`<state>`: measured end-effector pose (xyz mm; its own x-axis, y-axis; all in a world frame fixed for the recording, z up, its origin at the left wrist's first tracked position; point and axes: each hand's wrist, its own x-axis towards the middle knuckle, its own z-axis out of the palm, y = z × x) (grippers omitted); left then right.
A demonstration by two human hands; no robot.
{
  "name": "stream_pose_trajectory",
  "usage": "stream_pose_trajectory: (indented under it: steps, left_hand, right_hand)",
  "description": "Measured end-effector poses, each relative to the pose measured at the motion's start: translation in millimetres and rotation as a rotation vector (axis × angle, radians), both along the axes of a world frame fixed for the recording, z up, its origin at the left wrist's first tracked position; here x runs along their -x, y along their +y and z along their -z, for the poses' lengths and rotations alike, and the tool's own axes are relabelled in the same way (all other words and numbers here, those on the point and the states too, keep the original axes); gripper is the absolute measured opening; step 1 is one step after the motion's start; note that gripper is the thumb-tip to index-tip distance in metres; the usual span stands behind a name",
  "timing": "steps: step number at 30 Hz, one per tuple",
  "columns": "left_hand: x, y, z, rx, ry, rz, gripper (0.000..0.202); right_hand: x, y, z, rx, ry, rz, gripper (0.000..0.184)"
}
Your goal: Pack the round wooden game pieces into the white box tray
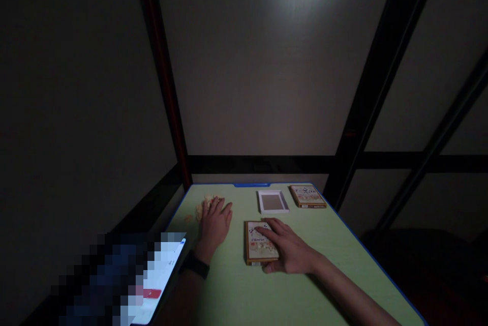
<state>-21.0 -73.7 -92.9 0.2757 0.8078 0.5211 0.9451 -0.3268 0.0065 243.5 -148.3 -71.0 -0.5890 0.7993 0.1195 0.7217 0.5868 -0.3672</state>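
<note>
Probably light and stiff, the flat card box [254, 245] lies at the middle of the green bench [244, 293]. Its printed lid looks smooth and a little slippery, so the long side edges seem the best place to pinch it. The right hand [290, 250] rests open and flat across the box's 3 o'clock half, thumb at the near edge, pressing rather than clasping. The left hand [214, 227] lies open, palm down, at 9 o'clock of the box, fingertips at a small pale heap of pieces [201, 206]. A white tray [273, 210] sits at 12 o'clock of the box and a second box [308, 196] at 1 o'clock.
</note>
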Motion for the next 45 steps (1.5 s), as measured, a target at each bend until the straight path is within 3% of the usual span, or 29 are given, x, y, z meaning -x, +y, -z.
stream_pose_trajectory:
  steps: [9,15,18,21,26,31,34,38,42,45]
  left_hand:
    - [-5.8,3.8,6.4,-0.075,-0.044,0.133,0.039]
    - [-19.3,-1.5,9.6,-0.055,-0.140,0.271,0.039]
    - [-24.9,-8.4,2.9,-0.012,-0.199,0.336,0.039]
    - [-31.4,-17.9,-7.4,0.065,-0.234,0.395,0.040]
    - [-45.3,-33.0,-14.4,0.125,-0.235,0.498,0.040]
    - [-52.0,-40.2,-12.0,0.247,-0.197,0.550,0.041]
    - [-51.6,-40.6,-11.8,0.296,-0.215,0.538,0.043]
    - [-50.4,-38.5,-13.0,0.308,-0.252,0.504,0.044]
    - [-49.1,-36.4,-14.0,0.279,-0.279,0.463,0.045]
    - [-48.7,-34.8,-14.1,0.272,-0.248,0.431,0.046]
  right_hand:
    - [0.8,-7.9,-2.4,-0.025,0.119,0.014,0.104]
    - [-8.5,-6.3,-13.3,0.080,0.351,0.007,0.101]
    - [-31.6,-12.8,-22.6,0.095,0.430,0.063,0.094]
    - [-65.4,-25.4,-26.7,0.061,0.346,0.194,0.094]
    - [-119.1,-49.1,-13.2,0.110,0.127,0.338,0.103]
    - [-141.9,-58.7,-8.5,0.204,-0.017,0.373,0.110]
    - [-132.5,-56.7,-20.4,0.206,-0.055,0.360,0.112]
    - [-84.1,-48.0,-35.3,0.159,0.012,0.228,0.105]
    - [-21.0,-27.6,-33.5,0.198,-0.007,0.034,0.113]
    - [7.2,-10.3,-25.7,0.234,-0.101,0.040,0.122]
